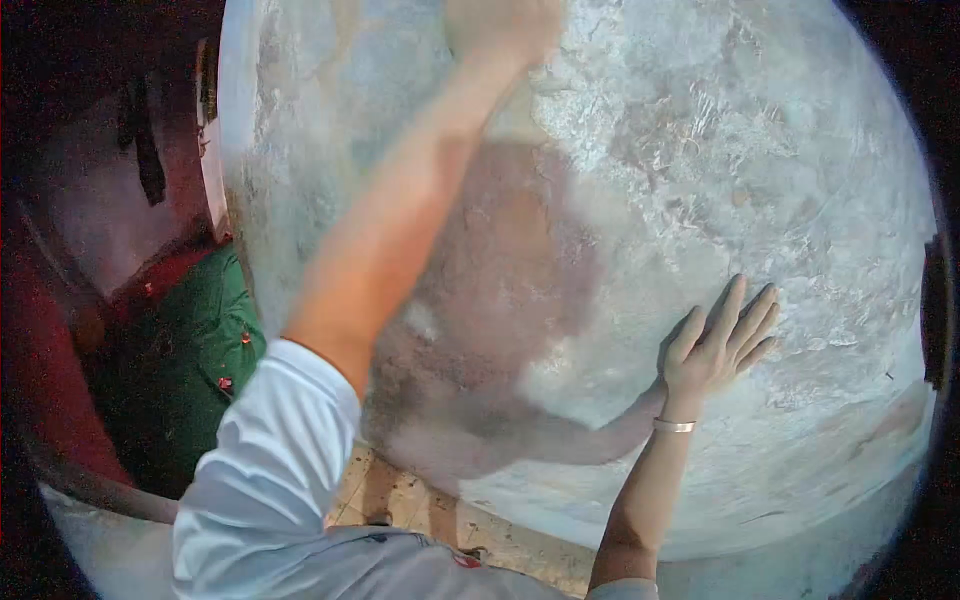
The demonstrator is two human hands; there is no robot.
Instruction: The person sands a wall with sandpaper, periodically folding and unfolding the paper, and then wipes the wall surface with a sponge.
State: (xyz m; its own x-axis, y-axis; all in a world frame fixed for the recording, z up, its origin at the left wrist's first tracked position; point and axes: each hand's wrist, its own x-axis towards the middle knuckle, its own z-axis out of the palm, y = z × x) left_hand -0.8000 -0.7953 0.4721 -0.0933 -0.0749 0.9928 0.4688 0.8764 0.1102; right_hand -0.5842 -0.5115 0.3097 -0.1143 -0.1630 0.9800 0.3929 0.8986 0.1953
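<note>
A large, mottled grey-white surface (620, 440), like a rough plastered or painted wall, fills most of the head view. My right hand (715, 345) lies flat against it at the right, fingers spread and the back of the hand towards me; a pale band circles that wrist. My left arm stretches up across the surface. At the top edge, my left hand (505, 25) is smeared by motion and partly cut off. Its fingers do not show clearly, nor whether anything is in them. Rough, shiny, wrinkled patches mark the surface between and above my hands.
A shadow of a head and arm falls on the middle of the surface. Green cloth or sheeting (205, 350) hangs or lies at the left, beside dark red areas. Tiled floor (500, 535) shows below, near my body.
</note>
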